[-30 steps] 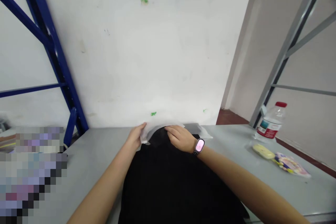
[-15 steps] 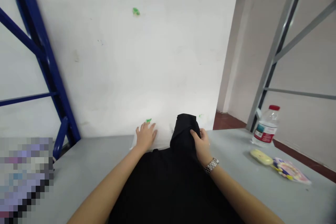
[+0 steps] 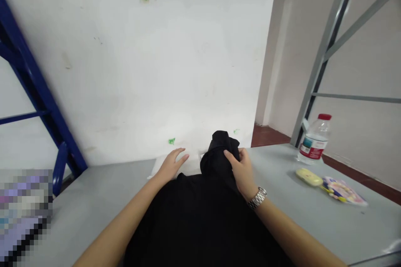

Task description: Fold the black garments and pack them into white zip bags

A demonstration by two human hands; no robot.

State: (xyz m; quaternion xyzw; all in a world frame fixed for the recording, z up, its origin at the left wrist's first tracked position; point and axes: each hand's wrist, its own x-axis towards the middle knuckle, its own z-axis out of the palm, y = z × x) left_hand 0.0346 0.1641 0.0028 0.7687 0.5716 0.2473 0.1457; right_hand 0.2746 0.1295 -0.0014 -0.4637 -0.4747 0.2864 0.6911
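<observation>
Black cloth (image 3: 200,221) spreads across the lower middle, running toward me, and its upper end is bunched and raised in folds. My right hand (image 3: 243,173), with a metal watch (image 3: 258,197) on the wrist, pinches that bunched end from the right side, thumb in front. Left of the bunch, my left hand (image 3: 171,166) has its thumb and fingers apart and holds nothing. It hovers over or rests on a flat white item (image 3: 191,163) by the wall; I cannot tell whether they touch. The black cloth partly covers this white item.
On the right of the grey table (image 3: 103,200) stand a water bottle (image 3: 315,139) with a red cap, a yellow oval object (image 3: 308,177) and a colourful flat packet (image 3: 343,190). A white wall (image 3: 175,71) rises behind. Blue (image 3: 40,87) and grey (image 3: 326,50) metal frames flank it.
The raised end of the cloth has folded over and looks more crumpled in my right hand. My left hand's fingers, earlier spread, are closer together and lower. The view has shifted slightly.
</observation>
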